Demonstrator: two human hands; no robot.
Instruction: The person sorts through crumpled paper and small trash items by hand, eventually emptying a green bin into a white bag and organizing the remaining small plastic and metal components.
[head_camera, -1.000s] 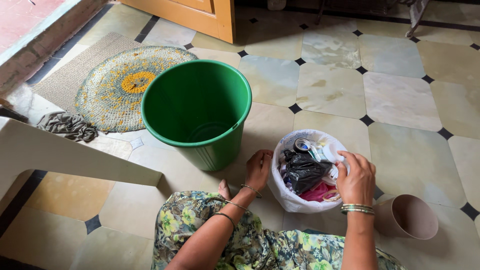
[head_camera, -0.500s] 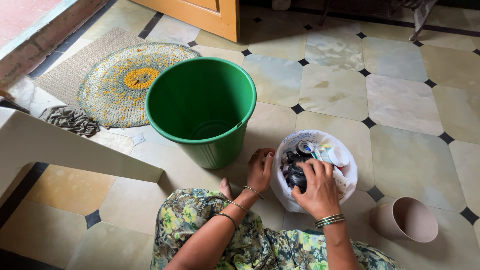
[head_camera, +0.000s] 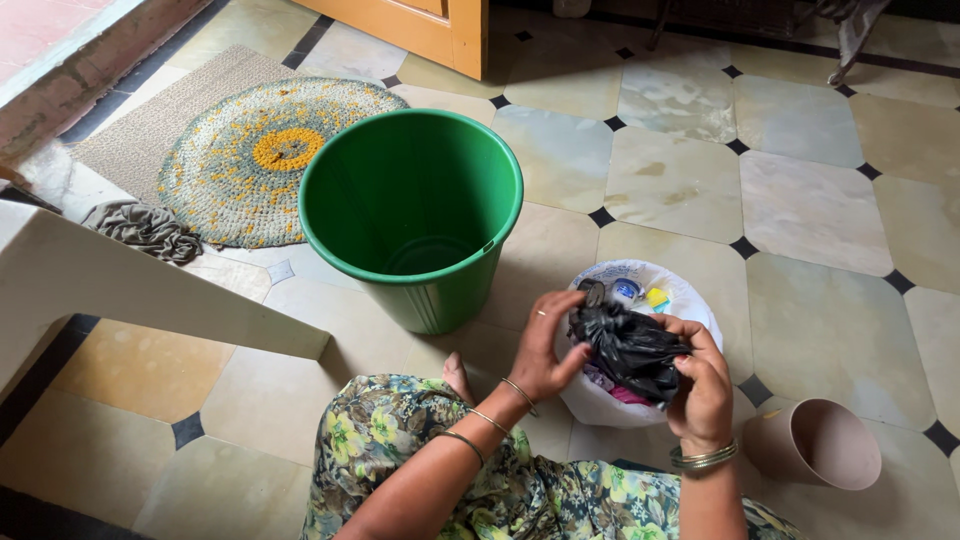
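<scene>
Tiled floor (head_camera: 800, 200), with a round woven mat (head_camera: 255, 160) by the doorway. Both hands hold a small black plastic bag (head_camera: 630, 350) just above a white rubbish-filled bag (head_camera: 690, 300): left hand (head_camera: 550, 345) pinching its top, right hand (head_camera: 700, 385) closed around its side. Its contents cannot be made out. Judged step: lifting it clear. An empty green bucket (head_camera: 415, 215) stands near; any transfer calls for a firm two-handed grip.

Crumpled black plastic bag (head_camera: 630, 348) pinched between my left hand (head_camera: 548, 345) and right hand (head_camera: 700, 385), held over the open white plastic bag (head_camera: 600, 405) on the floor. Inside that, at its far edge: a small round blue-and-white lid (head_camera: 626, 289) and a little yellow packet (head_camera: 657, 297).
</scene>
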